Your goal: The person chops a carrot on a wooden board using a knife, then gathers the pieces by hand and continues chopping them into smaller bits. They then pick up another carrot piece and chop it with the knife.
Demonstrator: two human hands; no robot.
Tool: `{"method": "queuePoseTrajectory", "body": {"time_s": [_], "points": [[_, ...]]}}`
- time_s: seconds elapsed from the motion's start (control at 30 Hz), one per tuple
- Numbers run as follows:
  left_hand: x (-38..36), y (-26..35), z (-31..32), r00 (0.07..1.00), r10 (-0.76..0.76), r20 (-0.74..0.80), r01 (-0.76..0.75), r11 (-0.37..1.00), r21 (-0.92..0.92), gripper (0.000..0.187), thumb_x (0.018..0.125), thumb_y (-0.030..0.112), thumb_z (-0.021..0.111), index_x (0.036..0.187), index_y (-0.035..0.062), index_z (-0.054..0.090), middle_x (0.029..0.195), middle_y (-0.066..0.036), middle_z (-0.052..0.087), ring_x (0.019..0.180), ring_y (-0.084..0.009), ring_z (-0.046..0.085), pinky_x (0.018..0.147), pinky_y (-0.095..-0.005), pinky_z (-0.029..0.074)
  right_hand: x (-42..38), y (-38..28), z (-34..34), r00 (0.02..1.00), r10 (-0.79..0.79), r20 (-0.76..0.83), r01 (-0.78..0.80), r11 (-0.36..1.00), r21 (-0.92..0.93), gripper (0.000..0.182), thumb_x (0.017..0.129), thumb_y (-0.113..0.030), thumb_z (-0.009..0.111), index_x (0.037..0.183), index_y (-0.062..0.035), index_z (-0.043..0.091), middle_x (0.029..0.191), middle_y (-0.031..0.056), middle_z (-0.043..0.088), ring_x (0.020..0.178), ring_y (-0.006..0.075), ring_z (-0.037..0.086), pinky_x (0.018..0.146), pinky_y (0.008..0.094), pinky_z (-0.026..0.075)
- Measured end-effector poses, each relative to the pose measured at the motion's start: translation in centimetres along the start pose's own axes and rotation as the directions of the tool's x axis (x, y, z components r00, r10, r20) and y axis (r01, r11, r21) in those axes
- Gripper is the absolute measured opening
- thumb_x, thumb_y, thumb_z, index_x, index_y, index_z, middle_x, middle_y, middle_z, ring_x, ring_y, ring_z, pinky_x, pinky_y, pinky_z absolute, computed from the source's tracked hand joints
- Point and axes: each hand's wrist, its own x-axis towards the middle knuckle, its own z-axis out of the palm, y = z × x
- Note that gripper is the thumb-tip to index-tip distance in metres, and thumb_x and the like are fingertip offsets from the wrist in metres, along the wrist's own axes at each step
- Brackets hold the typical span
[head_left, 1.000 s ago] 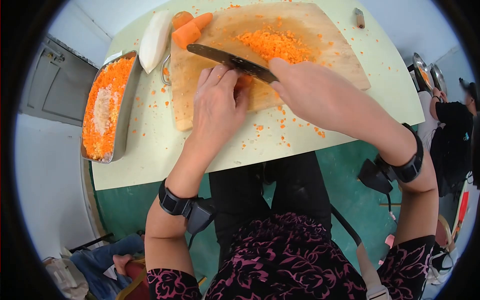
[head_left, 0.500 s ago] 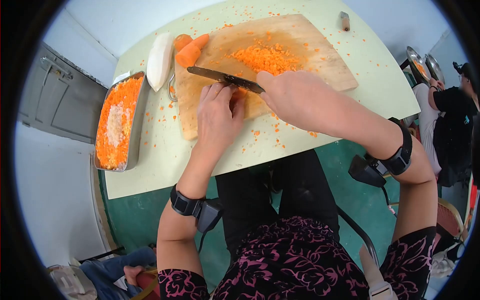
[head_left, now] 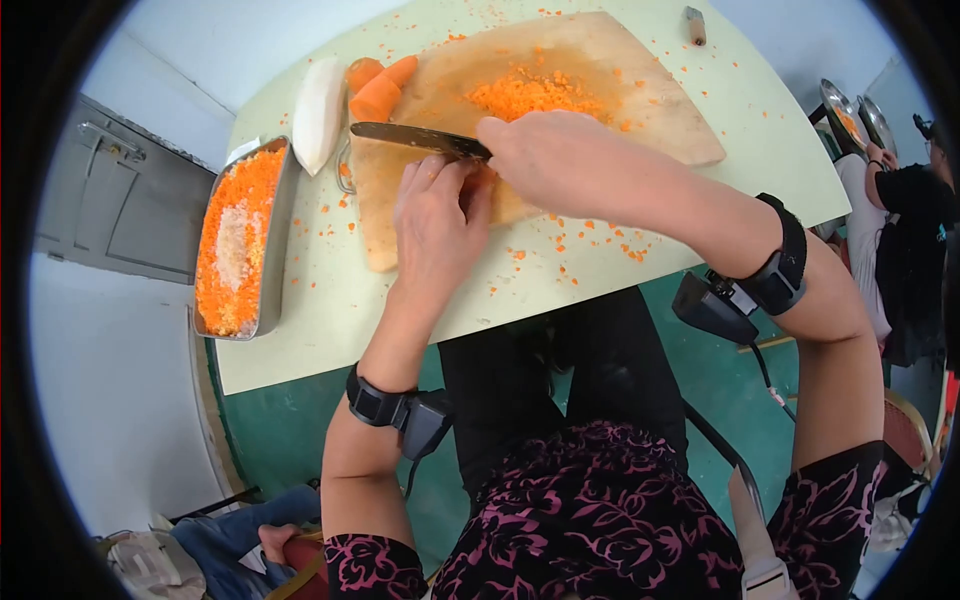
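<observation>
My right hand [head_left: 555, 158] is closed round the handle of a kitchen knife [head_left: 412, 136], whose dark blade points left across the cutting board [head_left: 655, 115]. Just below the blade, my left hand [head_left: 435, 218] is curled with its fingertips down on the board, closed on a piece of carrot that is mostly hidden behind the fingers and thumb. Beyond my right hand lies a heap of finely chopped carrot [head_left: 530, 95]. Cut carrots [head_left: 382, 92] rest at the board's upper left corner, beside a peeled white radish [head_left: 318, 115] on the table.
A metal tray [head_left: 284, 225] of chopped carrot with a pale minced heap stands at the table's left edge. Carrot crumbs dot the pale table [head_left: 330, 350]. A small wooden-handled tool [head_left: 695, 27] lies at the far right. Another person [head_left: 905, 210] sits at right with metal bowls.
My right hand and the knife have moved left over the board, the blade now reaching farther past my left fingers. The left hand stays in about the same place. The view has shifted slightly.
</observation>
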Motion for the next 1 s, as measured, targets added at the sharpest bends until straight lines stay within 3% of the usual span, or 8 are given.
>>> {"method": "queuePoseTrajectory", "body": {"time_s": [0.17, 0.27, 0.37, 0.47, 0.57, 0.77, 1.0], "points": [[-0.1, 0.1, 0.0, 0.999, -0.012, -0.036, 0.011, 1.0, -0.019, 0.012, 0.07, 0.003, 0.064, 0.08, -0.0024, 0.061, 0.084, -0.013, 0.059, 0.081, -0.0299, 0.053, 0.071, -0.0367, 0.045, -1.7, -0.4, -1.5, 0.995, 0.1, 0.018, -0.1, 0.995, 0.006, 0.015, 0.087, -0.013, 0.049, 0.084, 0.0012, 0.047, 0.06, 0.0173, 0.055, 0.06, 0.0351, 0.057, 0.055, 0.0442, 0.043], [0.0, 0.2, 0.0, 0.999, -0.044, -0.004, 0.044, 0.999, 0.002, 0.012, 0.07, 0.004, 0.064, 0.081, -0.0014, 0.063, 0.084, -0.012, 0.059, 0.082, -0.0295, 0.054, 0.072, -0.0361, 0.045, -2.7, -0.5, -1.2, 0.998, 0.069, 0.01, -0.069, 0.998, 0.002, 0.016, 0.088, -0.015, 0.049, 0.085, 0.0013, 0.046, 0.059, 0.0173, 0.055, 0.06, 0.0348, 0.057, 0.054, 0.0445, 0.042], [0.1, 0.0, -0.2, 0.999, -0.048, 0.018, 0.047, 0.998, 0.032, 0.011, 0.072, 0.005, 0.063, 0.082, 0.0005, 0.064, 0.085, -0.011, 0.06, 0.083, -0.0284, 0.054, 0.074, -0.035, 0.045, -2.9, -0.9, -1.6, 1.0, 0.027, 0.003, -0.027, 0.999, -0.046, 0.01, 0.082, -0.004, 0.044, 0.084, 0.0034, 0.051, 0.063, 0.0169, 0.06, 0.064, 0.0315, 0.063, 0.058, 0.0409, 0.049], [-0.1, 0.1, 0.0, 0.998, -0.053, 0.016, 0.053, 0.998, 0.02, 0.011, 0.071, 0.004, 0.063, 0.082, 0.0006, 0.064, 0.084, -0.01, 0.06, 0.082, -0.0284, 0.054, 0.072, -0.035, 0.045, -2.8, -1.1, -1.9, 0.996, 0.057, 0.062, -0.055, 0.998, -0.028, 0.01, 0.082, -0.004, 0.044, 0.083, 0.0036, 0.051, 0.062, 0.0168, 0.06, 0.063, 0.0316, 0.063, 0.057, 0.0409, 0.049], [0.1, 0.1, -0.1, 0.999, -0.042, 0.01, 0.042, 0.999, 0.01, 0.011, 0.07, 0.003, 0.063, 0.081, 0.0001, 0.063, 0.083, -0.011, 0.059, 0.081, -0.0289, 0.053, 0.071, -0.0356, 0.045, -2.6, -0.9, -2.0, 0.981, 0.141, 0.131, -0.156, 0.981, 0.111, 0.016, 0.087, -0.013, 0.049, 0.085, 0.0023, 0.044, 0.058, 0.0168, 0.053, 0.059, 0.0344, 0.056, 0.055, 0.0432, 0.042], [0.1, 0.2, -0.1, 0.999, -0.03, 0.012, 0.03, 1.0, 0.004, 0.012, 0.069, 0.002, 0.063, 0.08, -0.0007, 0.062, 0.081, -0.011, 0.058, 0.08, -0.0297, 0.053, 0.072, -0.0368, 0.045, 0.1, 0.1, 0.8, 0.998, -0.053, -0.031, 0.053, 0.999, 0.005, 0.017, 0.088, -0.014, 0.049, 0.085, 0.0014, 0.045, 0.061, 0.017, 0.054, 0.064, 0.0348, 0.057, 0.057, 0.0435, 0.043], [-0.1, -0.2, 0.1, 0.998, -0.02, -0.055, 0.018, 0.999, -0.03, 0.013, 0.068, 0.003, 0.065, 0.08, -0.0008, 0.063, 0.082, -0.01, 0.059, 0.079, -0.0292, 0.053, 0.073, -0.0363, 0.045, -0.3, 0.2, -0.5, 0.999, 0.051, -0.01, -0.052, 0.999, -0.013, 0.017, 0.087, -0.017, 0.051, 0.087, -0.0001, 0.047, 0.063, 0.0164, 0.055, 0.066, 0.0348, 0.058, 0.059, 0.0449, 0.044]]}}
